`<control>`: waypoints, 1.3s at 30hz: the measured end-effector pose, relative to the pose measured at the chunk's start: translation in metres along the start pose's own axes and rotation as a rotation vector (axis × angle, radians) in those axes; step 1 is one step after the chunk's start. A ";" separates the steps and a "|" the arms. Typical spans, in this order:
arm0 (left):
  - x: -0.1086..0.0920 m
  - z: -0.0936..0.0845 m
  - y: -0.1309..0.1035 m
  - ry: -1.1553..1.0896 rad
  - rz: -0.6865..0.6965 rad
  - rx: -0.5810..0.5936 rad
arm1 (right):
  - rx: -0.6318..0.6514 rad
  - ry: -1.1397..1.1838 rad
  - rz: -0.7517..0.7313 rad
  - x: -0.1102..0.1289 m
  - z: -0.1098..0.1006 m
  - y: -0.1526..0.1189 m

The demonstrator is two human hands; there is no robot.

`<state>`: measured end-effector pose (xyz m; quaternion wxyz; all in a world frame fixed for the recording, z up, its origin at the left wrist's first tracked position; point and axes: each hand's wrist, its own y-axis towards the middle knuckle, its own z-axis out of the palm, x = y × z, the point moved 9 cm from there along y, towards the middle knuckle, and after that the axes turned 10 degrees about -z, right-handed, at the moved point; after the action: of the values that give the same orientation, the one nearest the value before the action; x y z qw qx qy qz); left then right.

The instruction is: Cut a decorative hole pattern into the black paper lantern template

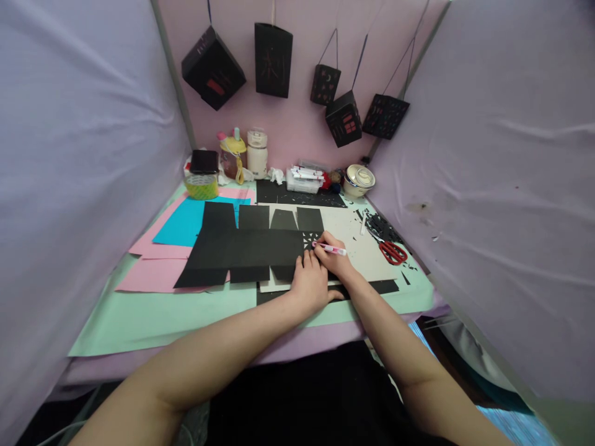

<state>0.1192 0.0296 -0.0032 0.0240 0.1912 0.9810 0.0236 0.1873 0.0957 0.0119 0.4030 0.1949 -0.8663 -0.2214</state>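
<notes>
Black card [251, 248] runs left-right across table [158, 322], mostly left of right hand [334, 261], whose fingers grip pink pen-like tool [335, 249] by cutouts [309, 238]. Left hand [310, 285], near side, fingers extended on card.

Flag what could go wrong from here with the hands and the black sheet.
The left hand presses the black sheet close to the tip of the pink-and-white tool in the right hand, so a slip might catch its fingers. The small triangular openings sit close together, so the narrow strips between them could tear.
</notes>
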 end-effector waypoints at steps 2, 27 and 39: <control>-0.001 -0.001 0.000 -0.001 0.003 0.000 | 0.006 -0.005 -0.011 0.000 0.001 0.000; -0.001 0.003 0.001 0.007 0.004 0.004 | -0.036 0.037 0.017 -0.002 -0.003 0.000; -0.001 0.002 0.001 0.008 0.001 0.034 | -0.103 0.084 0.045 -0.009 -0.007 0.000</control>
<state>0.1202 0.0302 -0.0048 0.0167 0.1918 0.9813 0.0076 0.1984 0.0987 0.0105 0.4535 0.1635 -0.8402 -0.2484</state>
